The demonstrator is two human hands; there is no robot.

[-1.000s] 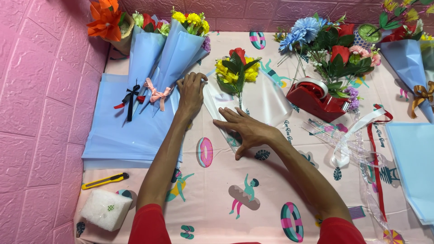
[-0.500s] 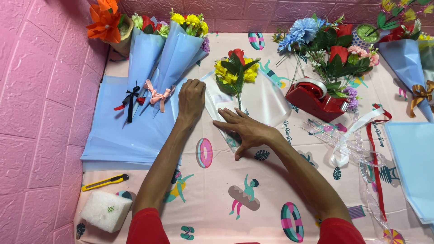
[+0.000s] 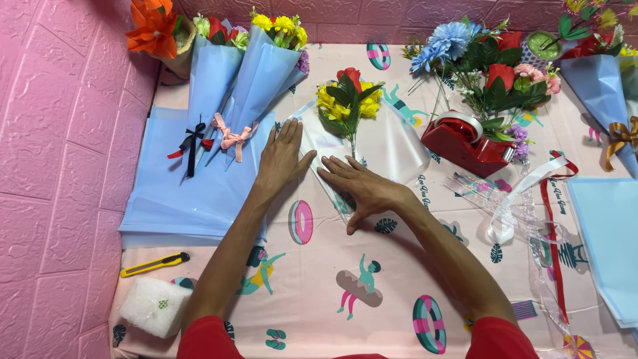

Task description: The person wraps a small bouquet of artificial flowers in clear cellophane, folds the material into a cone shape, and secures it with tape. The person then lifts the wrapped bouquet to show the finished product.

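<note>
- Pressing flat, both hands lie fingers spread wide on a clear sheet [image 3: 399, 143] mid-table: left hand [image 3: 282, 156], right hand [image 3: 362, 186].
- Flowers [image 3: 347, 100] rest on the sheet; their stem is hard to see.
- Blue paper [image 3: 615, 233] is cut off at the table's right edge.

Under our left hand [image 3: 282, 156] and right hand [image 3: 362, 188] lies a clear film sheet [image 3: 392, 143], thin, glossy and smooth, with faint glare along its folds. We see artificial flowers [image 3: 347, 98] on it, their petals looking like matt cloth and the leaves like dull plastic. The tablecloth [image 3: 372, 266] looks like printed vinyl with a slight sheen. Beside it, the pale blue wrapping sheets [image 3: 179, 193] seem smooth and softly glossy. The ribbon bow [image 3: 232, 137] looks satin. The tape dispenser [image 3: 465, 143] is shiny red plastic, and the wall [image 3: 60, 166] is padded, quilted and matt.
</note>
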